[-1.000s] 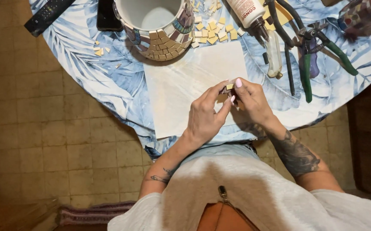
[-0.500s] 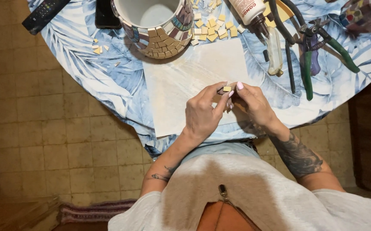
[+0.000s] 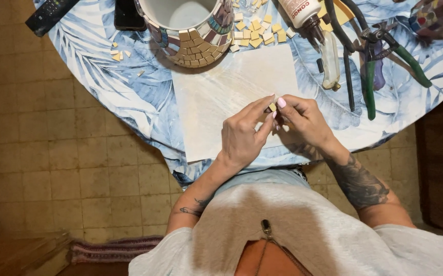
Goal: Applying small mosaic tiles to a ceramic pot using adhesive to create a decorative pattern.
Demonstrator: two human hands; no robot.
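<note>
Both hands meet over a white sheet (image 3: 216, 97) on the round bench (image 3: 104, 87), which wears a blue leaf-print cloth. The left hand (image 3: 242, 138) and right hand (image 3: 305, 120) together pinch a small tan tile (image 3: 272, 107) between fingertips, just above the sheet's right edge. Behind the sheet stands a white pot (image 3: 185, 25), its wall partly clad in tan tiles. Loose tiles (image 3: 257, 30) lie just beside it. A white glue bottle (image 3: 305, 15) with a red-lettered label lies near green-handled nippers (image 3: 379, 66).
</note>
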